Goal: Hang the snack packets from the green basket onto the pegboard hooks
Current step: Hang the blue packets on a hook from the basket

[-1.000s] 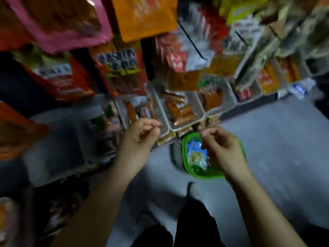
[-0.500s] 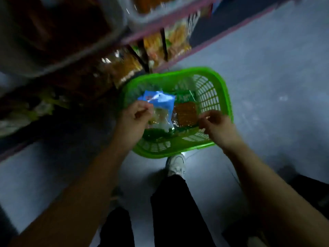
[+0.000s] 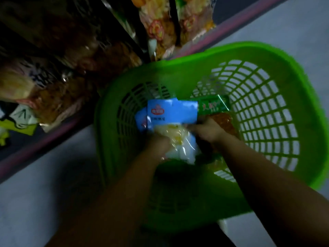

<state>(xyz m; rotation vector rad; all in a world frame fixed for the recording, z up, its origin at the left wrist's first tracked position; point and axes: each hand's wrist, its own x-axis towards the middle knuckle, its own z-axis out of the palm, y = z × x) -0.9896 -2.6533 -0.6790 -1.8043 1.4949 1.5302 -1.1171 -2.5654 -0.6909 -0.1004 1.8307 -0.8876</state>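
Green plastic fills my view: the basket (image 3: 267, 56) that sat small on the floor by my feet a second ago is now right under me, because I've bent from the hanging rack down into it. Both hands were up at the shelf, pinching nothing much; now they're inside the basket. My left hand (image 3: 158, 143) curls around the lower edge of the blue packet (image 3: 170, 113), which has a clear window showing pale yellow snack, and my right hand (image 3: 206, 131) grips its other side, fingers closed on it (blurred, so I can't vouch for each finger). A green packet (image 3: 213, 105) with reddish contents lies just beside it, partly under my right hand. So I reckon the next packet is picked but not lifted; hanging it comes after.
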